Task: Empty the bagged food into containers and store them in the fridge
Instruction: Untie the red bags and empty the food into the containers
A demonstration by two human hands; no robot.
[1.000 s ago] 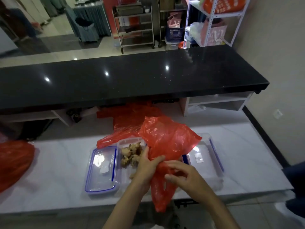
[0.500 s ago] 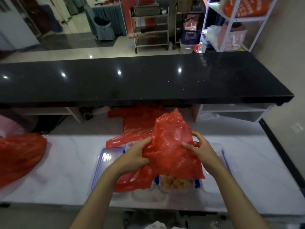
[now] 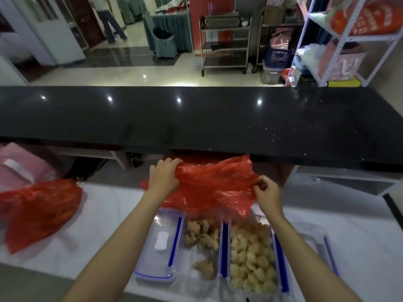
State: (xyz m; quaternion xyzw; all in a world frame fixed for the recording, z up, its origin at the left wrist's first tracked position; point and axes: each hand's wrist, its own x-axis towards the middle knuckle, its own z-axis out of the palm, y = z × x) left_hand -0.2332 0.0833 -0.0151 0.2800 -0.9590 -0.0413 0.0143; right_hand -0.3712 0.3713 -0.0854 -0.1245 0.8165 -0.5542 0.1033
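Note:
Both of my hands hold a limp red plastic bag [image 3: 209, 186] stretched above the far end of two clear containers. My left hand [image 3: 163, 177] grips its left edge, and my right hand [image 3: 265, 192] pinches its right edge. Below, the left container [image 3: 202, 243] holds knobbly ginger pieces. The right container [image 3: 250, 258] is full of small pale fried-looking pieces. A clear lid with blue clips [image 3: 160, 245] lies to the left of them, and another lid [image 3: 314, 247] lies to the right.
A full red bag [image 3: 37, 210] lies at the left of the white marble counter [image 3: 98, 214]. A pink bag [image 3: 19, 166] sits behind it. A raised black countertop [image 3: 196, 118] runs across in front. Shelving [image 3: 349, 40] and a metal cart [image 3: 224, 42] stand beyond.
The bag was bunched low over the containers; my hands have raised it and pulled it wide apart. The right container, covered before, now shows its pale pieces.

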